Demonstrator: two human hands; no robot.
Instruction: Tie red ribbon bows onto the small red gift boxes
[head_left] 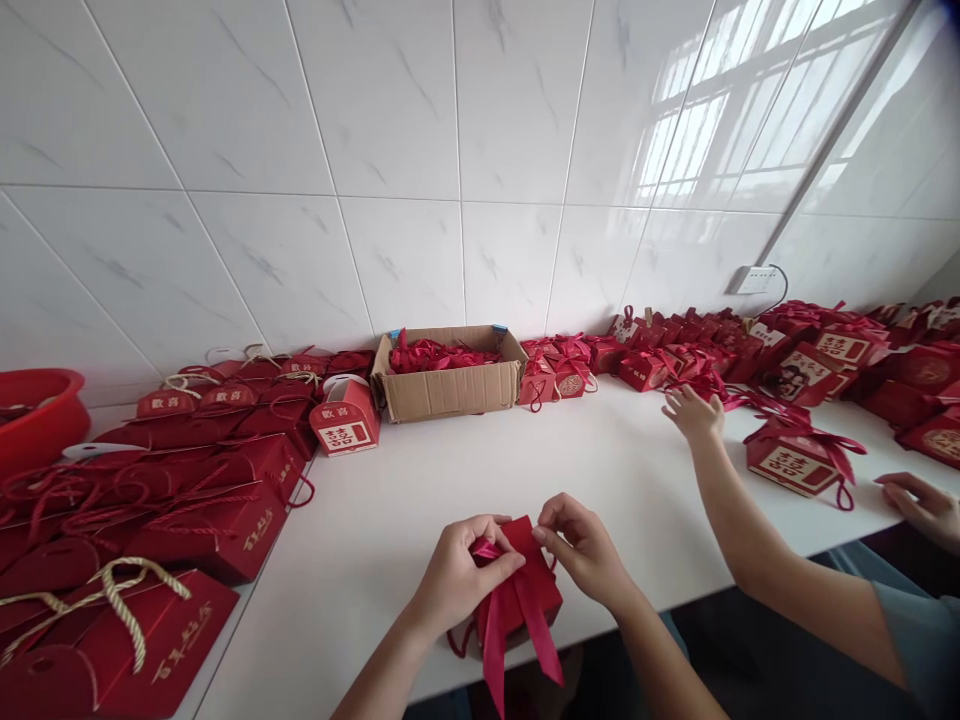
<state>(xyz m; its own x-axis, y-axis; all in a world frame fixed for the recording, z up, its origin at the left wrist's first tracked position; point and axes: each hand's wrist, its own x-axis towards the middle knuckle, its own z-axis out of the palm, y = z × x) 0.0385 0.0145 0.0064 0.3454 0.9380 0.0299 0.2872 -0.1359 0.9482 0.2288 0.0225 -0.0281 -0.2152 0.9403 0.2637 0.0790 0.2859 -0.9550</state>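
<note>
A small red gift box (534, 590) rests at the near edge of the white table (465, 470), with red ribbon (501, 640) hanging off its front. My left hand (457, 575) is closed, pinching the ribbon at the top of the box. My right hand (581, 545) is also closed on the ribbon from the right side, fingertips almost meeting the left hand's. Both forearms come up from the bottom of the view.
A cardboard box (448, 388) of red ribbons stands at the back by the tiled wall. Flat red bags (195, 520) pile up left, beside a red basin (37, 410). Finished red boxes (799, 455) crowd the right, where another person's hand (694, 412) reaches.
</note>
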